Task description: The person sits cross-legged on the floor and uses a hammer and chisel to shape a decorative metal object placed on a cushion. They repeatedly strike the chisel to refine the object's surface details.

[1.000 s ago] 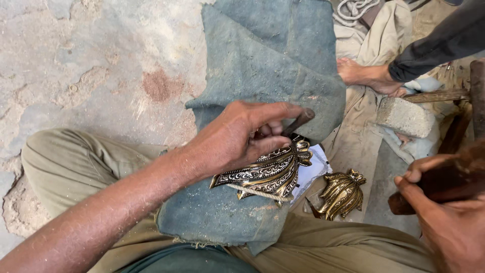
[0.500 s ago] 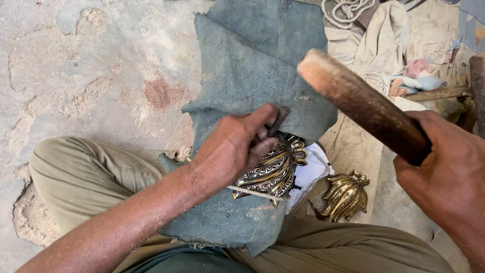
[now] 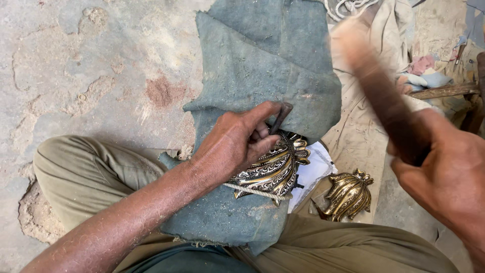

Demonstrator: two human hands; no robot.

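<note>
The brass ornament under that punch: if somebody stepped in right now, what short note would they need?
Left hand: holds a dark metal punch upright on the engraved brass ornament.
Right hand: grips a wooden mallet, raised and blurred in motion.
The ornament lies on grey-green cloth over the lap, a string across it. A second brass piece lies on the ground to the right.
Done: the ornament already shows a dense pattern.
Left: cannot tell how much.

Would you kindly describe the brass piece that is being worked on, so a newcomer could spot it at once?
Start from the grey-green cloth draped over the seated person's lap. At its lower right edge, under the left hand gripping a dark punch, lies the ornate brass piece. Unlike the plain golden brass piece lying free to its right, it is dark-patterned and crossed by a string.
</note>
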